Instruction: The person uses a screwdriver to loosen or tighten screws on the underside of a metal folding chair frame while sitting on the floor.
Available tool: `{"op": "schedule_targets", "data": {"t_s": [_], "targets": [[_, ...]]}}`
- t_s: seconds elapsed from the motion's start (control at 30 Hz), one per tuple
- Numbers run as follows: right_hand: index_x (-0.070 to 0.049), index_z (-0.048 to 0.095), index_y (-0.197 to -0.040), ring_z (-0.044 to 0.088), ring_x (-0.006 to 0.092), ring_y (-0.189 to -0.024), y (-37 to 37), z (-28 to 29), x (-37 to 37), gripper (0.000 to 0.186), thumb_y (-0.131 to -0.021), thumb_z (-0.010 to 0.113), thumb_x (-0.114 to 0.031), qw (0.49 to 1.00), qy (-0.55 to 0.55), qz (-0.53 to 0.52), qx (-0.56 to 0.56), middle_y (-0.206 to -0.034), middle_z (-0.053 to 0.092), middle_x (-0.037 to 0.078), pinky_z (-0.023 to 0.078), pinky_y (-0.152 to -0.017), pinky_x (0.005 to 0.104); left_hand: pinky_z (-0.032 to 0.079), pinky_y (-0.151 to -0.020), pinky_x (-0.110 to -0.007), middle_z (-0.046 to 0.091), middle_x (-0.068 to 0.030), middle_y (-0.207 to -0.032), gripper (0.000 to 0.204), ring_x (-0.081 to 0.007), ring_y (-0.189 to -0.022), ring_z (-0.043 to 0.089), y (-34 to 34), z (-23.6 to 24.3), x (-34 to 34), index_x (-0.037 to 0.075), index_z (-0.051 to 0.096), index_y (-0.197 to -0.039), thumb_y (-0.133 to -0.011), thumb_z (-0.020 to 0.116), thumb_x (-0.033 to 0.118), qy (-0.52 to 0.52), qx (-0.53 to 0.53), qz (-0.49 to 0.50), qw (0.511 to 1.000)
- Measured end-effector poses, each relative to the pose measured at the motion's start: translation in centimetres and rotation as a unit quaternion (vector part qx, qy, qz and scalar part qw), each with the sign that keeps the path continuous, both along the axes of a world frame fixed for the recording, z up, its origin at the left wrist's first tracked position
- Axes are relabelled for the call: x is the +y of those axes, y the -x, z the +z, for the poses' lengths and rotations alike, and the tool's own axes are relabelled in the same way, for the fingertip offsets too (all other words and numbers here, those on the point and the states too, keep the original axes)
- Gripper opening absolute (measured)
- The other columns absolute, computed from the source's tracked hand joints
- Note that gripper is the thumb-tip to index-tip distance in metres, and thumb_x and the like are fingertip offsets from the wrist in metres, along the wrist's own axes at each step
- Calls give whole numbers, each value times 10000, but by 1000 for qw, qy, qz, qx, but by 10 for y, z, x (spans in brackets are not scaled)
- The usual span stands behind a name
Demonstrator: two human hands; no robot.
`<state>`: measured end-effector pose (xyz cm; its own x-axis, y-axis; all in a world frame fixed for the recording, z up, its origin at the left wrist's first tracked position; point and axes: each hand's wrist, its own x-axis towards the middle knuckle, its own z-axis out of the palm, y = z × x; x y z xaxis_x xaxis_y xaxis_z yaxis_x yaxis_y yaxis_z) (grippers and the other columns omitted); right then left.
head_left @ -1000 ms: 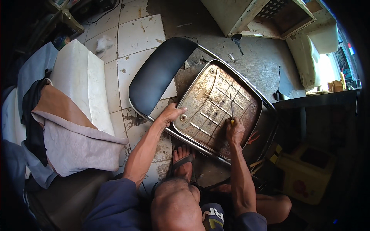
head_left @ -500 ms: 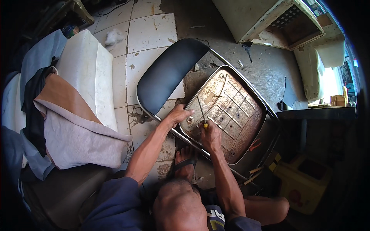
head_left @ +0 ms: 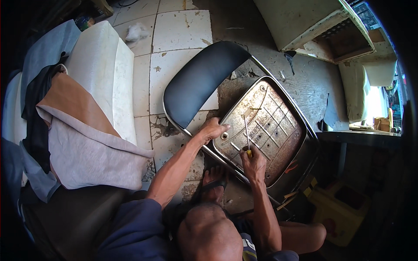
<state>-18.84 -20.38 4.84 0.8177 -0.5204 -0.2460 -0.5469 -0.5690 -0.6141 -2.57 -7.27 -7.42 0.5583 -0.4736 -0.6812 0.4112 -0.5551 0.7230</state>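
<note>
A metal-framed chair lies tipped on the floor, its black padded backrest (head_left: 207, 82) at upper left. The rusty underside of its seat (head_left: 278, 130) faces up, with ribs and small holes. My left hand (head_left: 213, 130) grips the seat's left edge by the chrome tube, thumb over the rim; its other fingers are partly hidden. Closed round the yellow handle of a screwdriver (head_left: 247, 132) is my right hand (head_left: 254, 164), above the seat's near part. The shaft points away from me over the rusty plate, its tip near a short dark slit. Whether the tip touches is unclear.
Pale foam cushions (head_left: 100, 74) and brown and grey upholstery material (head_left: 91, 143) lie at left. Red-handled pliers (head_left: 291, 167) show by the seat's right edge. A yellow box (head_left: 342, 209) stands at lower right, and a worn cabinet (head_left: 318, 30) at upper right. My sandalled foot (head_left: 213, 185) is beside the chair.
My right hand has moved right across the seat with the screwdriver, whose shaft now points more directly away from me. My left hand keeps its place on the edge. The whole view has shifted slightly.
</note>
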Motion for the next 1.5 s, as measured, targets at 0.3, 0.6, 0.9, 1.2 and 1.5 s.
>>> {"op": "schedule_targets", "data": {"t_s": [0.3, 0.6, 0.9, 1.2, 1.5], "targets": [[-176, 716, -1075, 695, 366, -781, -44, -26, 16, 229, -908, 664, -324, 997, 15, 51, 48, -844, 708, 178, 531, -686, 463, 485, -926, -365, 674, -187, -1149, 617, -240, -1045, 626, -1, 10, -3, -72, 589, -1262, -861, 750, 368, 7, 1, 10, 1000], [-151, 711, -1031, 685, 384, -771, -46, -28, 13, 217, -895, 666, -314, 988, 37, 146, 33, -853, 698, 165, 524, -671, 477, 495, -906, -369, 665, -185, -1144, 610, -236, -1046, 621, 0, 15, 1, -91, 572, -1262, -877, 751, 348, -1, 10, 5, 1000], [-138, 687, -1061, 687, 399, -775, -59, -18, 16, 241, -874, 679, -290, 985, 66, 149, 49, -870, 699, 182, 524, -668, 492, 506, -920, -365, 663, -170, -1182, 495, -222, -1057, 629, 3, 11, -3, -69, 605, -1239, -897, 726, 269, 28, 10, 32, 999], [-80, 646, -1038, 690, 394, -869, -60, -31, 5, 370, -876, 699, -409, 993, -46, 39, 99, -910, 713, 207, 517, -754, 470, 517, -842, -352, 700, -148, -1064, 444, -203, -968, 650, 0, 24, -3, -60, 640, -1175, -895, 706, 279, 38, 11, 21, 999], [-104, 656, -1033, 686, 400, -860, -66, -23, 15, 350, -879, 703, -415, 991, -13, 37, 126, -881, 715, 189, 513, -743, 480, 508, -850, -356, 695, -146, -1053, 432, -194, -934, 644, 0, 12, -1, -59, 647, -1162, -895, 700, 277, 47, 28, 22, 998]]}}
